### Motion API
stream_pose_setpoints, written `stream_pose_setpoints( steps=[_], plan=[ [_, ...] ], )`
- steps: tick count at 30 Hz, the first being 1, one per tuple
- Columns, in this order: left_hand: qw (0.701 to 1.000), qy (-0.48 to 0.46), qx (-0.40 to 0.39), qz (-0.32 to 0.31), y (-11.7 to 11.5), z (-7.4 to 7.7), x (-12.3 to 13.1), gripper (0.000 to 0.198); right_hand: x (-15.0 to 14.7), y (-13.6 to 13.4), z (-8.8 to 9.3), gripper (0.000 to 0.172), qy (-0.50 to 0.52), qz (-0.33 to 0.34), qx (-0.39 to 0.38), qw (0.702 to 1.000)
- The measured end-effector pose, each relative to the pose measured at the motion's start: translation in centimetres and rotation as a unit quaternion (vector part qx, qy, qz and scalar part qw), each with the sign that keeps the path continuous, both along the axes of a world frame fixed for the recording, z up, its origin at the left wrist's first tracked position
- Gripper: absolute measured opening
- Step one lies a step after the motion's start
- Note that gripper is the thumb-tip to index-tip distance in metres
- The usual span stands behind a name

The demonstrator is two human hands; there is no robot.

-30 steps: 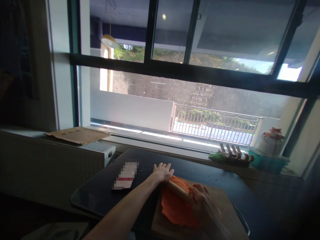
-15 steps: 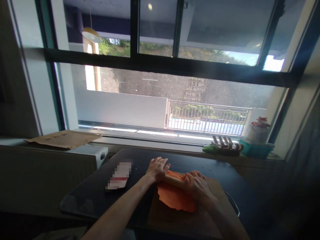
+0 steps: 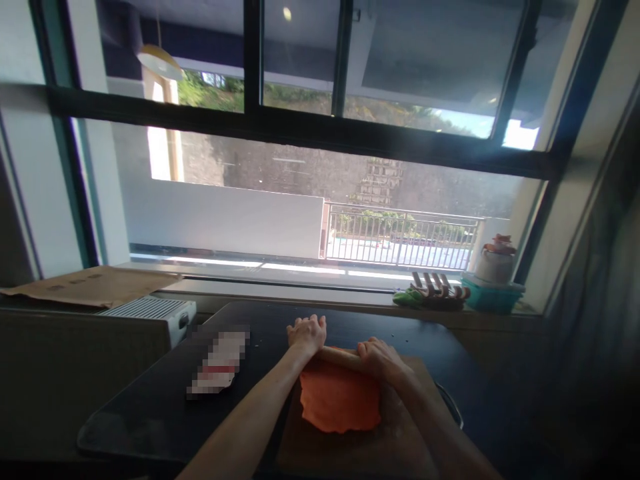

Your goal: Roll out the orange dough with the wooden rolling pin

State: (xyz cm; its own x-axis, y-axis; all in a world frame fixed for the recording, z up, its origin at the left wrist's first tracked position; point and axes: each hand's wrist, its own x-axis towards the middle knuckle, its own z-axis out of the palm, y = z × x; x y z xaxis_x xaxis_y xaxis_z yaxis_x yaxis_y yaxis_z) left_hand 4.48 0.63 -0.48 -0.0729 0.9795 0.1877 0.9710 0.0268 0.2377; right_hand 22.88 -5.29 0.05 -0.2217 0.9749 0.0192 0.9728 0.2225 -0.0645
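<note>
A flat sheet of orange dough with an uneven edge lies on a brown wooden board. Across its far part rests a pale rolling pin. My left hand is curled over the pin's left end, and my right hand is wrapped over the right end. Both hands hide the pin's ends. Only a thin strip of orange shows beyond the pin; most of the sheet spreads on the near side.
The board sits on a dark table. A pixelated flat item lies at left. A metal handle sticks out by the board's right side. On the windowsill stand a striped object and a teal box. Brown paper lies at far left.
The pin has moved toward the far edge of the dough, baring more of the sheet on the near side. My fingers, stretched out before, are now curled. The view has shifted right.
</note>
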Motion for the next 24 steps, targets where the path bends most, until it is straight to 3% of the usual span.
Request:
stream_pose_setpoints(
  steps=[6,14,24],
  plan=[
    [1.0,-0.007,-0.001,-0.01,-0.3,0.1,-0.3,0.055,-2.3,0.1,-0.3,0.048,0.022,-0.037,0.025,0.999],
    [0.988,0.033,0.024,-0.146,-1.1,-0.1,-0.9,0.048,-2.2,3.3,-0.8,0.045,0.06,-0.07,0.005,0.996],
    [0.988,0.056,0.001,-0.146,-0.7,-0.4,-0.7,0.047,-2.3,2.4,-1.3,0.049,0.068,-0.052,0.037,0.996]
  ],
)
